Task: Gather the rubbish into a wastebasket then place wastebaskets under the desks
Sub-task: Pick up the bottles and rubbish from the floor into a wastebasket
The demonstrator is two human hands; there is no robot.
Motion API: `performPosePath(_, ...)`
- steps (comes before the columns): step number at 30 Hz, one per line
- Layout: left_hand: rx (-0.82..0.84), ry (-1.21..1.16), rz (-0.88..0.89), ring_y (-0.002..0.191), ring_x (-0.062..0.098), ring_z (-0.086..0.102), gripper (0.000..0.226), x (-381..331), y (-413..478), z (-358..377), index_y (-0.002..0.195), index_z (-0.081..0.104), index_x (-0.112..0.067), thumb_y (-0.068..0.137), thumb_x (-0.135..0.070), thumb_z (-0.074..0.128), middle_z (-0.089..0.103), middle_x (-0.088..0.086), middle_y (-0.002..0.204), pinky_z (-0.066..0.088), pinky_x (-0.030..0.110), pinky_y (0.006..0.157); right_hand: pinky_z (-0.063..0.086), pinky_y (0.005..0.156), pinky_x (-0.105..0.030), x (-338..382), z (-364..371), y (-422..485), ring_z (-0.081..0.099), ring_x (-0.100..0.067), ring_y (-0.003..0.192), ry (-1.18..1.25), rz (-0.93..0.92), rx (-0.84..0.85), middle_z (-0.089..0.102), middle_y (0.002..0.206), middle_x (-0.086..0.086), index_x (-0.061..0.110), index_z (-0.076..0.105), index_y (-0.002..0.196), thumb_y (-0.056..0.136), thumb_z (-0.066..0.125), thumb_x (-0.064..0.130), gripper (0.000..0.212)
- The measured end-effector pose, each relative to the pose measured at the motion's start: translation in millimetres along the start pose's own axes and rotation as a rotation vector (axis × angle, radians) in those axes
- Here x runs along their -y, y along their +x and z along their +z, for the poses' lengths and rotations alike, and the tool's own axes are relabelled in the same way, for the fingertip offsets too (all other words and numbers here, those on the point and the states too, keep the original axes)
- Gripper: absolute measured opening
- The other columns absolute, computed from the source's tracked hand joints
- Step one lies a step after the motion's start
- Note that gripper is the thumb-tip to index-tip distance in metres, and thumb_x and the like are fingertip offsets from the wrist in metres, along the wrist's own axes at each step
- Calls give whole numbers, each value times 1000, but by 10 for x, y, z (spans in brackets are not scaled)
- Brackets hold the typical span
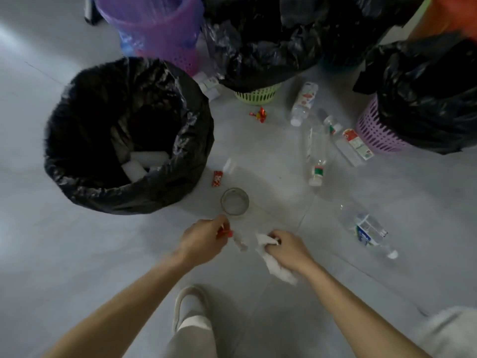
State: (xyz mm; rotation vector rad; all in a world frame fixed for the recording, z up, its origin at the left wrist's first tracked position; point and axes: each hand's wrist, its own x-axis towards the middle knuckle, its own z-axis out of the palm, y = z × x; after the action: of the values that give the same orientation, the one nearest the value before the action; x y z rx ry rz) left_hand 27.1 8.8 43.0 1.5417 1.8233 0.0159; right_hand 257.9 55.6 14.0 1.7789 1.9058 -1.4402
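A wastebasket lined with a black bag stands at left, white rubbish lying in its bottom. My left hand is low over the floor, closed on a small red wrapper. Beside it my right hand grips a crumpled white tissue. A smaller white scrap lies between my hands. Just beyond them a clear plastic cup stands upright. Another red wrapper lies by the basket, and a third farther off. Several empty plastic bottles are scattered at right.
More wastebaskets ring the back: a purple one, a green one under a black bag, and a purple one with a black bag at right. A small white box lies between baskets. My shoe is at the bottom.
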Motion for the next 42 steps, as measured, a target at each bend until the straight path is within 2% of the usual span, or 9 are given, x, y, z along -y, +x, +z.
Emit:
performPosePath(8, -855, -294, 56, 66, 3, 61, 9, -239, -717, -1694, 94, 60, -31, 88, -28, 67, 67, -16, 72, 47, 14, 61, 51, 71, -35, 2027, -860, -497, 66, -15, 80, 366, -505, -124, 70, 80, 4, 27, 70, 85, 89, 63, 39, 15)
performPosePath(11, -984, -333, -78, 65, 6, 61, 7, -22, -788, -2091, 97, 60, -30, 92, -27, 64, 67, -15, 75, 47, 20, 62, 53, 71, -31, 2653, -876, -563, 66, -15, 80, 476, -584, -147, 70, 79, 3, 25, 69, 83, 90, 64, 33, 12)
performPosePath(14, -943, -350, -271, 81, 19, 65, 11, 310, -672, -2211, 104, 60, -29, 94, -24, 59, 69, -8, 87, 49, 33, 71, 56, 76, -30, 3042, -771, -389, 68, -19, 87, 550, -565, -123, 71, 89, 1, 24, 67, 92, 88, 69, 29, 7)
performPosePath(17, -791, -230, -388, 104, 25, 63, 32, 558, -603, -2168, 127, 54, -24, 96, -29, 55, 68, 1, 117, 49, 33, 83, 54, 96, -42, 3251, -660, -188, 66, -20, 107, 566, -538, -52, 69, 114, 3, 27, 62, 117, 80, 78, 33, 41)
performPosePath(20, -620, -151, -419, 120, 25, 55, 48, 631, -565, -2080, 142, 44, -21, 96, -33, 53, 54, 5, 135, 43, 32, 92, 39, 112, -32, 3272, -600, -97, 47, -17, 133, 298, -544, -1, 50, 140, 4, 25, 40, 149, 80, 79, 32, 80)
performPosePath(25, -635, -120, -349, 132, 20, 45, 47, 525, -588, -1925, 141, 48, -22, 94, -24, 51, 46, 2, 144, 39, 32, 105, 44, 85, -14, 2899, -663, -125, 52, -2, 108, 118, -585, -34, 58, 137, 7, 34, 54, 137, 87, 69, 28, 52)
performPosePath(33, -899, 71, 234, 108, 14, 56, 26, -216, -245, -1354, 113, 65, -20, 90, -13, 57, 61, -5, 119, 51, 26, 79, 45, 94, -21, 1635, -1023, -92, 57, -5, 114, 165, -445, -304, 61, 116, 16, 28, 61, 121, 93, 64, 24, 28)
performPosePath(37, -588, 152, 384, 97, 18, 63, 28, -383, 183, -559, 110, 66, -24, 83, -16, 63, 63, -5, 112, 52, 29, 70, 42, 98, -26, 846, -763, 144, 57, -18, 122, -81, -281, -290, 63, 128, 2, 20, 60, 128, 91, 63, 26, 37)
performPosePath(42, -190, 86, -41, 131, 24, 46, 59, 7, 733, 159, 149, 32, -30, 93, -22, 45, 39, -2, 150, 49, 39, 96, 37, 109, -33, 218, -139, 274, 42, -26, 136, -324, -181, -77, 37, 153, -2, 26, 42, 145, 95, 52, 29, 51)
